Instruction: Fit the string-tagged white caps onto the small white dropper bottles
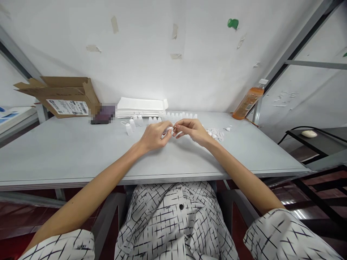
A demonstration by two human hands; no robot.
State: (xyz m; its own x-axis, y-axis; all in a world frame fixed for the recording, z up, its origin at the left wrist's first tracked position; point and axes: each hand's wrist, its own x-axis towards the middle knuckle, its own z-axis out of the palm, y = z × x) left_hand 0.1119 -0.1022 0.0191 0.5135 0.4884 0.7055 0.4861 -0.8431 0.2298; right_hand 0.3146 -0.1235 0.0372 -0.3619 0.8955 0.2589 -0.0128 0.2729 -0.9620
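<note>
Both hands meet over the middle of the grey table point(89, 155). Closed around a small white bottle point(168, 129), mostly hidden by the fingers, is my left hand point(156, 135). My right hand point(192, 130) pinches a small ring-like piece point(174, 128) at the bottle's end. Several white bottles point(132, 124) stand to the left of my hands, one with a looped strip beside it. More small bottles point(181, 116) stand in a row behind my hands. A pile of small white pieces point(216, 134) lies right of my right hand.
An open cardboard box point(67, 95) and a dark blurred object point(104, 113) are at the back left. White folded card point(141, 107) lies by the wall. An orange bottle point(248, 103) leans at the back right.
</note>
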